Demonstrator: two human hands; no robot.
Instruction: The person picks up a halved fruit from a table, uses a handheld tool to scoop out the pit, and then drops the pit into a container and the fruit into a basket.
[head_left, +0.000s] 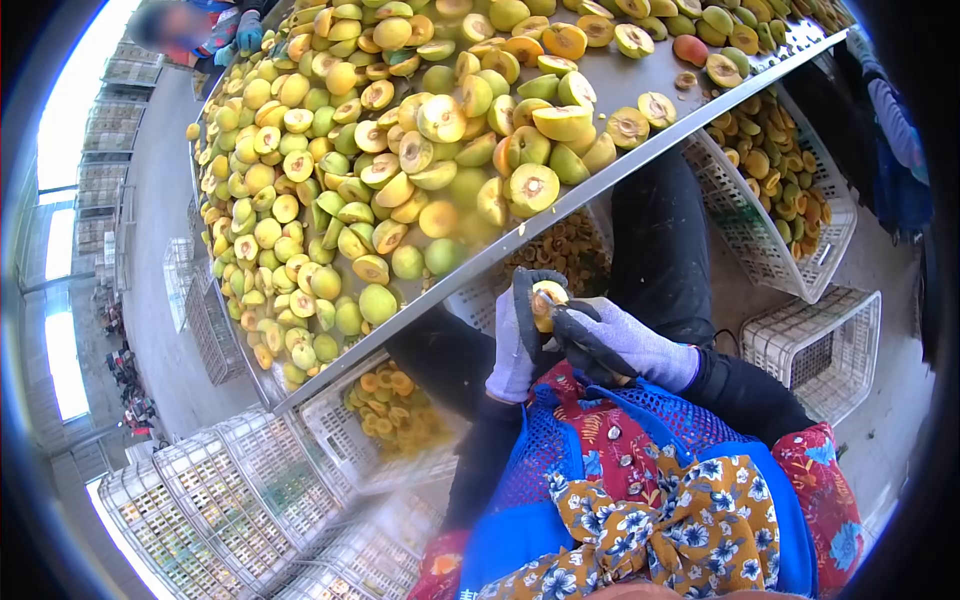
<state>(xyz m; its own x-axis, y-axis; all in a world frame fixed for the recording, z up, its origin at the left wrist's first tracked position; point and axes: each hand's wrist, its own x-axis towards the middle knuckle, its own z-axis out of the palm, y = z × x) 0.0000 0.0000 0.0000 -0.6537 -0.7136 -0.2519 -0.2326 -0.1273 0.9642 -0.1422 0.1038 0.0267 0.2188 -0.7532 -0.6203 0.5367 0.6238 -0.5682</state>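
Observation:
My left hand (pixel 522 335), in a lavender glove with a dark palm, grips a halved yellow fruit (pixel 547 303) with its cut face showing. Against the fruit's right side, my right hand (pixel 608 340) in a matching glove has its fingers curled closed; what they hold is too small to name. Both hands are close together over my lap, just below the metal edge of a table (pixel 480 262). Many halved and whole yellow-green fruits (pixel 340 200) cover the table above them.
Under the table edge stand crates of fruit halves, one at the right (pixel 720 190) and one at the lower left (pixel 335 430). An empty white crate (pixel 815 350) lies at the right. Stacked crates (pixel 220 500) fill the lower left. Another person's gloved hand (pixel 249 32) is at the top left.

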